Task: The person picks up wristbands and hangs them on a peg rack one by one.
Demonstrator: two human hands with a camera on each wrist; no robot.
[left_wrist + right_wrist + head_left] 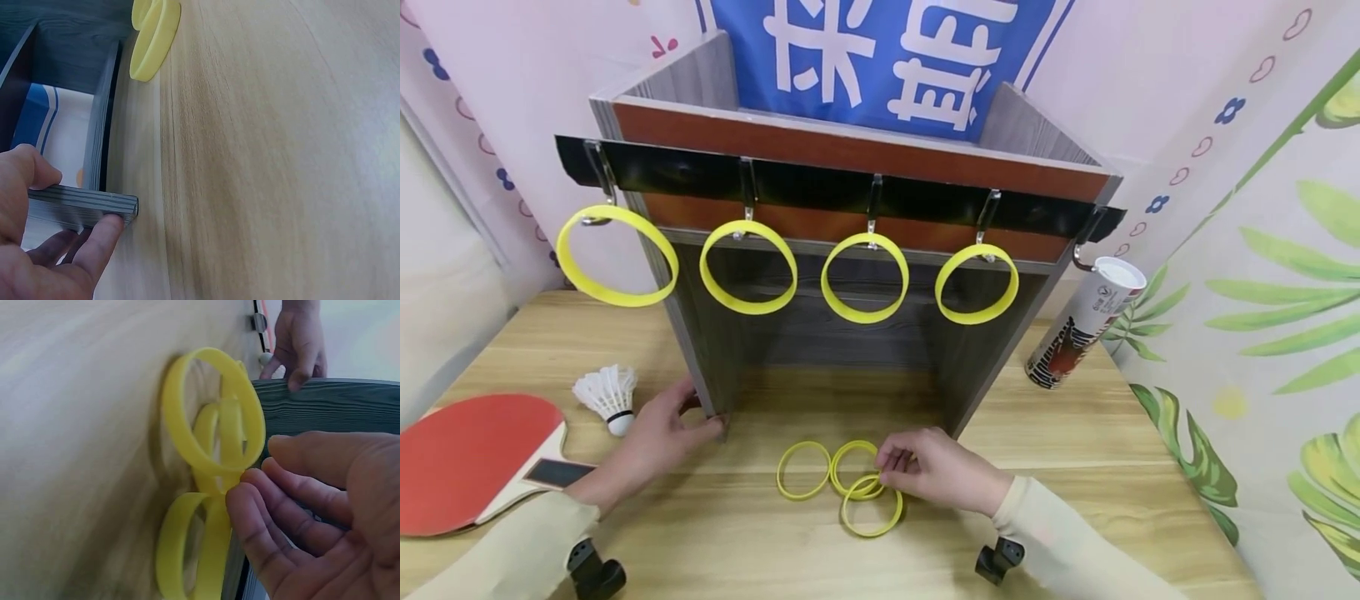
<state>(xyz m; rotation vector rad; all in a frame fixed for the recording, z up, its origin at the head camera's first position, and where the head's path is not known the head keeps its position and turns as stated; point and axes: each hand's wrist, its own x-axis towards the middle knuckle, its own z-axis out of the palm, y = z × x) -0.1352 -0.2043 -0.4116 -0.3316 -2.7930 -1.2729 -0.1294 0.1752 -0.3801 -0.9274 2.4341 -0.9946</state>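
My left hand grips the lower front edge of the grey wooden cabinet's side panel, thumb on one face and fingers on the other. Beside a small group of yellow rings on the table is my right hand. Its fingertips are at the edge of the rings, thumb and fingers slightly apart. One yellow ring lies tilted over others in the right wrist view; whether the fingers touch it, I cannot tell. Several more yellow rings hang from metal hooks along the black strip on the cabinet's front.
A red table tennis paddle and a white shuttlecock lie to the left on the wooden table. Right of the cabinet stands a shuttlecock tube, below a hook with no ring. Patterned cloth hangs behind.
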